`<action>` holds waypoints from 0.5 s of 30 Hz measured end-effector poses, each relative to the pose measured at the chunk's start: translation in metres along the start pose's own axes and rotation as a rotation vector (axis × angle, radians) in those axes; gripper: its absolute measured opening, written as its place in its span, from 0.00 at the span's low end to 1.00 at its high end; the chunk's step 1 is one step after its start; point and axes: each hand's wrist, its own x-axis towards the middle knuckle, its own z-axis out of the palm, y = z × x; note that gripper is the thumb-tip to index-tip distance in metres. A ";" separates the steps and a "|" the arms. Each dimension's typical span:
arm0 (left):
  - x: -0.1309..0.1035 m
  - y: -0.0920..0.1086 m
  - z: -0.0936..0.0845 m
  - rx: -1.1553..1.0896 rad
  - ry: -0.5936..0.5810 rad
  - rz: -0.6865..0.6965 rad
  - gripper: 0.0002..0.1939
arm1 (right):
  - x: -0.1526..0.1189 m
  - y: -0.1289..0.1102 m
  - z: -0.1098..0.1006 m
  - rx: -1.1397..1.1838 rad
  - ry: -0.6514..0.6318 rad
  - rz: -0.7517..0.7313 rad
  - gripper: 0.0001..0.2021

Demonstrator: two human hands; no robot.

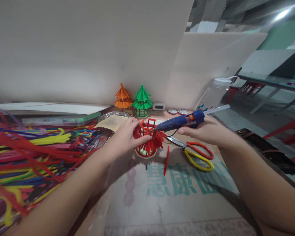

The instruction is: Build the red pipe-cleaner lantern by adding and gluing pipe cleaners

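Observation:
My right hand [204, 131] is closed around a blue hot glue gun [179, 121] with a clear glue stick [216, 109] poking out of its back. The gun's nozzle points left, at the upper part of a red pipe-cleaner pagoda [149, 144]; whether it touches cannot be made out. Around the left side of that pagoda curl the fingers of my left hand [129, 136], thumb across its front. Scissors [199, 155] with red and yellow handles lie under and right of the gun. A short red pipe cleaner [166, 160] rests in front.
Many coloured pipe cleaners [34, 150] pile up on the left. Orange [123, 96] and green [142, 101] pagodas stand behind, near a small digital display [158, 106]. A clear water bottle [213, 93] is at the back right. Printed plastic sheeting [137, 209] covers the table.

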 end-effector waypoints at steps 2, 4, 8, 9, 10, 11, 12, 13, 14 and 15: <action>0.000 0.001 0.000 -0.001 -0.003 -0.004 0.24 | 0.000 0.001 0.000 0.003 0.005 0.006 0.20; 0.000 0.003 -0.001 -0.001 -0.009 -0.012 0.24 | 0.000 0.001 0.000 0.011 0.007 0.014 0.20; 0.000 0.006 -0.003 -0.008 -0.010 -0.026 0.24 | 0.000 0.000 0.000 0.025 0.013 0.022 0.19; 0.000 0.006 -0.003 -0.009 -0.008 -0.025 0.24 | 0.000 0.000 0.000 0.026 0.016 0.019 0.19; 0.000 0.006 -0.003 -0.010 -0.006 -0.022 0.23 | 0.000 0.000 0.001 0.026 0.019 0.017 0.19; 0.000 0.006 -0.003 -0.010 -0.006 -0.020 0.23 | 0.000 0.000 0.001 0.027 0.023 0.017 0.19; 0.000 0.006 -0.003 -0.011 -0.007 -0.019 0.23 | 0.000 0.000 0.001 0.027 0.025 0.019 0.19; -0.001 0.006 -0.003 -0.013 -0.008 -0.019 0.23 | 0.000 0.000 0.001 0.026 0.026 0.022 0.19; -0.001 0.006 -0.003 -0.016 -0.009 -0.021 0.23 | 0.000 0.000 0.001 0.025 0.028 0.026 0.19; -0.001 0.006 -0.003 -0.019 -0.009 -0.023 0.23 | 0.000 0.000 0.001 0.023 0.031 0.027 0.19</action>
